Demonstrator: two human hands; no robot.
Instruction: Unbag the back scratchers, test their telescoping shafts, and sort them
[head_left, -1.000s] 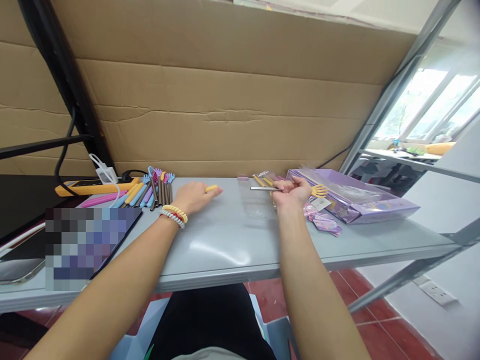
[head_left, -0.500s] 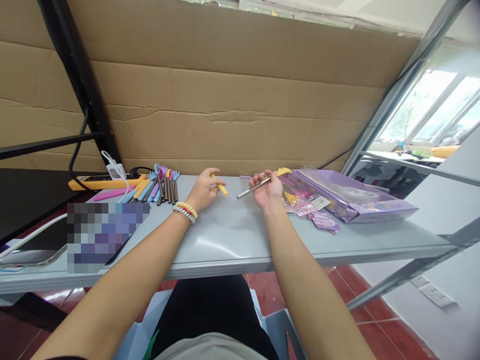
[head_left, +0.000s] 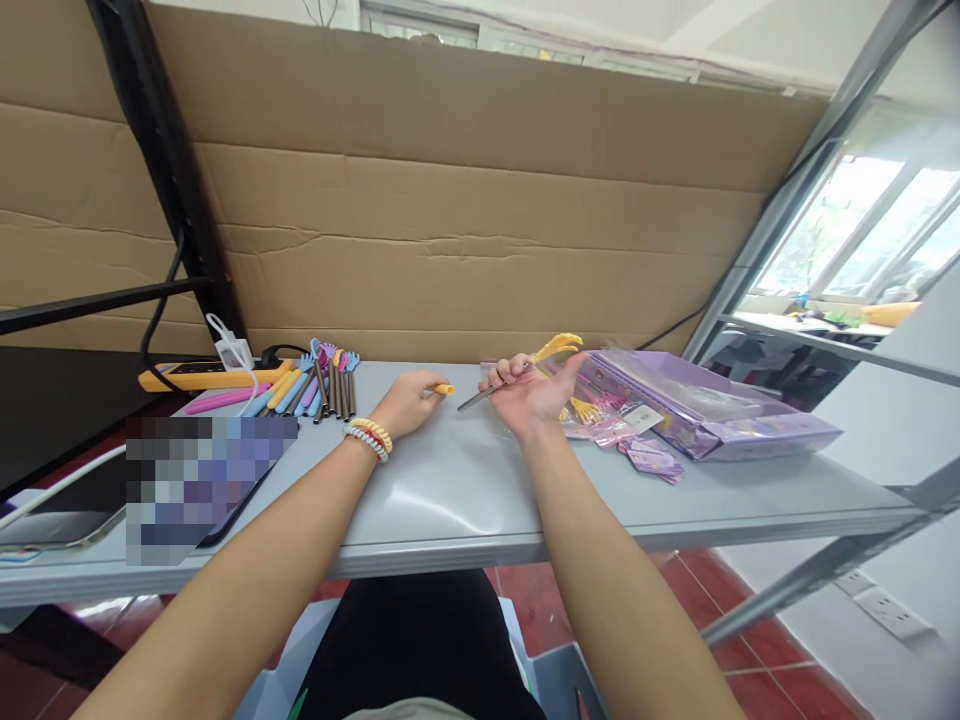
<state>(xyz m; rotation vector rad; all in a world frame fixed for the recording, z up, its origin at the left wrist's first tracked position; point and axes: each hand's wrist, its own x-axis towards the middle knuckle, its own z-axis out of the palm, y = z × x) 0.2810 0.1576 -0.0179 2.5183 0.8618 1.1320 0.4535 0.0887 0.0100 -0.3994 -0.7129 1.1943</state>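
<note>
My right hand (head_left: 531,392) is closed around a metal rod with a yellow claw head (head_left: 556,348), a back scratcher held tilted above the grey table (head_left: 465,480). The rod's bare end (head_left: 471,402) points left toward my left hand. My left hand (head_left: 407,400), with bead bracelets at the wrist, pinches a small yellow grip sleeve (head_left: 442,390) just above the table, a short gap from the rod's tip.
A row of coloured back scratchers (head_left: 319,378) lies at the back left beside a yellow power strip (head_left: 214,377). A purple packet box (head_left: 705,405) and small pink bags (head_left: 649,457) sit at right. A tablet (head_left: 52,515) lies at left. Cardboard walls the back.
My right hand lifted the scratcher off the table and turned it palm up, claw head raised. My left hand picked up the yellow sleeve and brought it toward the rod's end.
</note>
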